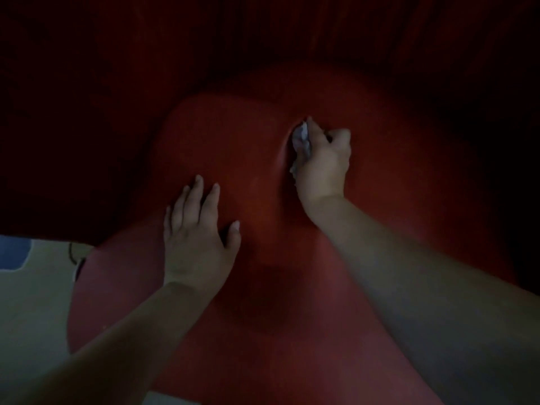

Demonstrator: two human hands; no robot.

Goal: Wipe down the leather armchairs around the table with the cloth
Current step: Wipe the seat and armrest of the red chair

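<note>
A red leather armchair (239,147) fills the dim view, seen from above. My right hand (324,162) grips a crumpled whitish cloth (301,141) and presses it into a crease of the red leather, which dents around it. Most of the cloth is hidden under the fingers. My left hand (195,235) lies flat on the leather to the lower left, fingers straight and spread, holding nothing.
A pale floor (35,302) shows at the lower left, with a blue patch (14,252) and a thin dark cord (74,255) by the chair's edge. Everything above and to the right of the chair is dark red shadow.
</note>
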